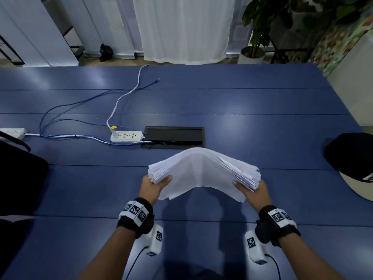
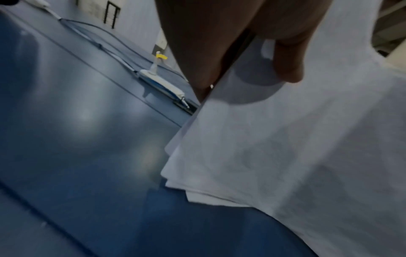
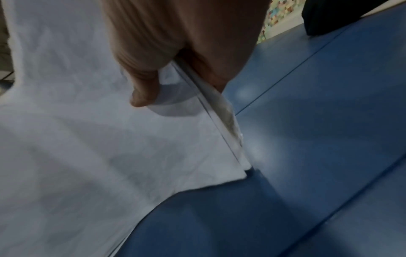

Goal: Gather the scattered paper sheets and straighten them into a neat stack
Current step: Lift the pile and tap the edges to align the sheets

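Note:
A thick stack of white paper sheets (image 1: 202, 170) is held above the blue table (image 1: 262, 122), bowed upward in the middle like an arch. My left hand (image 1: 156, 183) grips its left end, thumb on top and fingers underneath. At the right end, my right hand (image 1: 249, 187) grips the same way. The sheet edges are uneven at both ends. In the left wrist view the thumb presses on the paper sheets (image 2: 285, 147); in the right wrist view the thumb lies on the paper sheets (image 3: 77, 139) while the fingers go under their edge.
A white power strip (image 1: 126, 136) with cables lies behind the stack on the left, beside a black cable hatch (image 1: 174, 137). A black bag (image 1: 18, 174) sits at the left edge. A black cap (image 1: 351, 152) rests at the right edge.

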The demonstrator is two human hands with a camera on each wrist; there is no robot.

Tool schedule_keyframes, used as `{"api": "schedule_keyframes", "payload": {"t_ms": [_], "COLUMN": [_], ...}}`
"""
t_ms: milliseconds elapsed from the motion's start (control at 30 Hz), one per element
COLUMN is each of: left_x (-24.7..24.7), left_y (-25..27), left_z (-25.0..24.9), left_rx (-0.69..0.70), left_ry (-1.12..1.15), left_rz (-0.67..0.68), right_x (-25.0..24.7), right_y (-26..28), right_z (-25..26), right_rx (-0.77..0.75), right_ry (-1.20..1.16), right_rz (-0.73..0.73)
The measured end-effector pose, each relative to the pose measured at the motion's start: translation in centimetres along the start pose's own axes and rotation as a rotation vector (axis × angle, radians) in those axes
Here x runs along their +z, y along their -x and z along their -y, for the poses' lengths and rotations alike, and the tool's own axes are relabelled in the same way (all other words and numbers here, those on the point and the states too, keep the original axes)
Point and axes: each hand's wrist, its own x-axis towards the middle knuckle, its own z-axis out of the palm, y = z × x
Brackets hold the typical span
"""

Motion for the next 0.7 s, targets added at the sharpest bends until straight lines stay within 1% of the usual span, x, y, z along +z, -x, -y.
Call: {"api": "schedule_keyframes", "payload": {"t_ms": [67,133,200,233,267,300,333,367,400,433,467,500,533,600,633,700], "left_x": [-0.1,-0.4,-1.0,-1.4,-1.7,-1.8,-1.5,-0.6,0.7,2.2,3.8,5.1,5.9,6.0,5.4,4.1], "left_y": [0.0,-0.4,-0.7,-0.9,-1.0,-1.0,-0.9,-0.6,0.0,0.5,1.0,1.5,1.7,1.6,1.4,1.0], "left_z": [0.2,-0.5,-2.3,-3.4,-4.8,-6.4,-8.2,-9.8,-11.5,-12.8,-13.6,-13.9,-14.0,-14.1,-14.2,-14.3], "left_rx": [0.002,-0.008,0.019,0.093,0.211,0.359,0.531,0.693,0.803,0.840,0.827,0.803,0.800,0.831,0.806,0.707], "left_ry": [-0.024,-0.037,-0.043,-0.107,-0.229,-0.387,-0.569,-0.749,-0.893,-0.983,-1.046,-1.075,-1.054,-0.874,-0.768,-0.584], "left_rz": [-0.006,0.009,0.020,0.012,0.002,0.008,0.047,0.121,0.243,0.378,0.479,0.516,0.486,0.285,0.203,0.095], "right_x": [-0.3,-1.1,-2.4,-3.2,-3.9,-4.2,-4.1,-3.7,-2.8,-1.8,-0.7,0.1,0.6,0.6,0.0,-2.0], "right_y": [-0.3,-1.3,-2.4,-2.7,-2.7,-2.5,-2.1,-1.7,-1.6,-1.3,-1.0,-0.8,-0.7,-0.5,-0.6,-1.0], "right_z": [0.0,0.9,3.0,4.9,7.3,10.0,12.7,15.3,17.4,19.4,20.8,21.8,22.5,23.7,23.9,23.1], "right_rx": [-0.040,-0.048,-0.168,-0.247,-0.319,-0.384,-0.456,-0.534,-0.604,-0.646,-0.673,-0.711,-0.736,-0.705,-0.666,-0.552], "right_ry": [0.087,0.253,0.493,0.607,0.717,0.825,0.946,1.076,1.205,1.322,1.395,1.414,1.410,1.361,1.290,1.093], "right_rz": [-0.021,-0.079,-0.100,-0.072,-0.030,0.037,0.103,0.157,0.199,0.238,0.277,0.299,0.306,0.289,0.248,0.137]}}
